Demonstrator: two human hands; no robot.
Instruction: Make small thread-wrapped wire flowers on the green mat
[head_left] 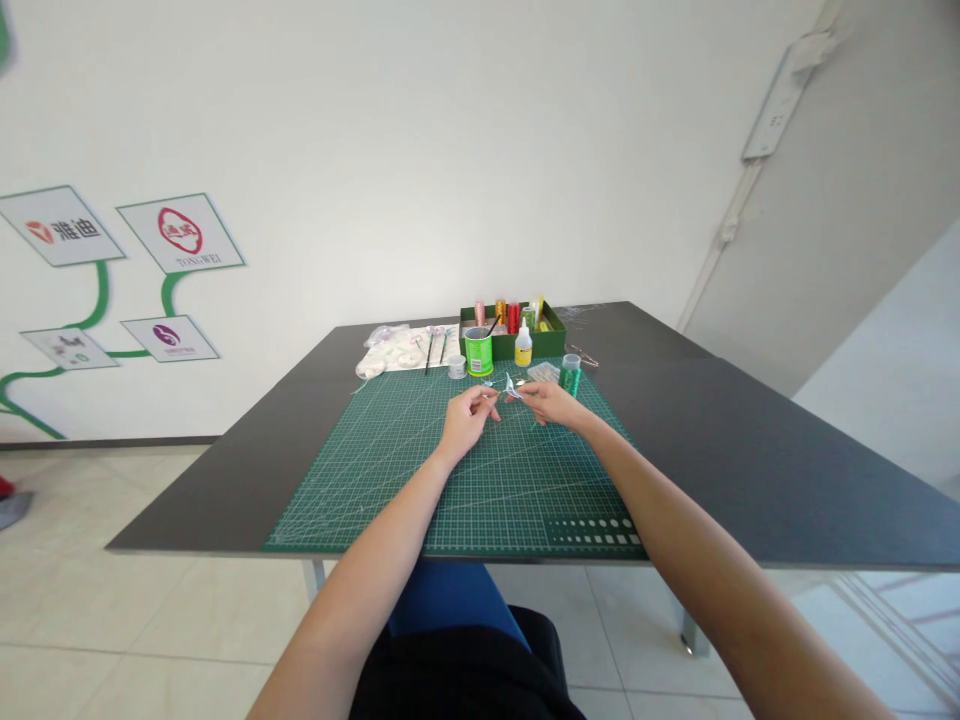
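One small pale piece (511, 386) is above the green mat (360, 480), towards its far edge, between the two hands. The right hand (551, 402) pinches it with the fingertips; the left hand (466, 418) is just beside it, thumb and fingers drawn narrowly together, and whether they grip anything is too small to tell.

The mat runs to the near edge of the dark worktop (750, 450). At the mat's far edge are a small white tub (457, 368), a bright green can (478, 355) and a glue bottle (523, 350), standing upright. A green thread spool (570, 375) stands just beyond the right hand, next to a clear case (544, 372). Nearer the worktop's far edge, a dark green box (556, 346) carries colourful spools (514, 318), with white material (390, 355) lying to its left.
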